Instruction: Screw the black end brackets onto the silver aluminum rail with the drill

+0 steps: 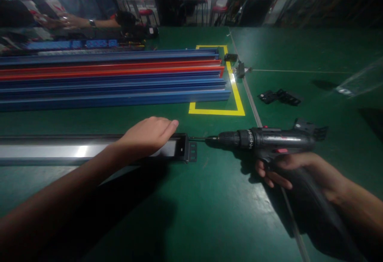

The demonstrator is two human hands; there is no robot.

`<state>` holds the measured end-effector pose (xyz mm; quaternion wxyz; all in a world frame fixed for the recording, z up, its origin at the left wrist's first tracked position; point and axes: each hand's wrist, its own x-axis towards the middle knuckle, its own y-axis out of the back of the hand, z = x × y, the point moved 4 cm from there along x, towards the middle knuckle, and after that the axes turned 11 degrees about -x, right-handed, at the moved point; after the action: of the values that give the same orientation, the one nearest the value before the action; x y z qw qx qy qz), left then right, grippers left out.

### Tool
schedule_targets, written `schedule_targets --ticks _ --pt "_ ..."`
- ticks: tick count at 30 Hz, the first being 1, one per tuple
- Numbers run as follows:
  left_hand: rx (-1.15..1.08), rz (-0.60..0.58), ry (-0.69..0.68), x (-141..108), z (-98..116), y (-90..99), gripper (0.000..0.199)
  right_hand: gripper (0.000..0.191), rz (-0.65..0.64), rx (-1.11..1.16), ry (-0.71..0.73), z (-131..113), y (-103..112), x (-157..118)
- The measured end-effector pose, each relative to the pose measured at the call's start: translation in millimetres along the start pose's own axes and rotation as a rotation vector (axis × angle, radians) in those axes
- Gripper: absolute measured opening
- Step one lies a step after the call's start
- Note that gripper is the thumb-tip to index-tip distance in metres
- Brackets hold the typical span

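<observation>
Steadily, my right hand (302, 166) is clamping a drill (281, 138) at three o'clock, its bit (200, 138) reaching the end of a metal bar (60, 150) lying toward nine. My left hand (151, 134) is resting across the bar, whether clamped I cannot tell; blue and red rails (149, 99) are lying at ten.

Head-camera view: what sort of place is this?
Probably an assembly workshop: a power drill is held with its bit at the end of a long metal housing, and blue and red rails lie side by side beyond it on the green surface.
</observation>
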<state>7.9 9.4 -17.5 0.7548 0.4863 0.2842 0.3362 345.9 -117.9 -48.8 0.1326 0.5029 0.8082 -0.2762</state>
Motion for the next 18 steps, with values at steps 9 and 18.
schedule_targets --ticks 9,18 --pt "0.003 -0.004 -0.015 0.7 1.7 0.7 0.053 0.033 -0.011 -0.018 0.023 -1.0 0.7 0.4" --pt "0.033 0.0 0.043 1.4 2.9 2.9 0.059 0.031 0.002 -0.058 0.017 -1.1 2.4 -0.1"
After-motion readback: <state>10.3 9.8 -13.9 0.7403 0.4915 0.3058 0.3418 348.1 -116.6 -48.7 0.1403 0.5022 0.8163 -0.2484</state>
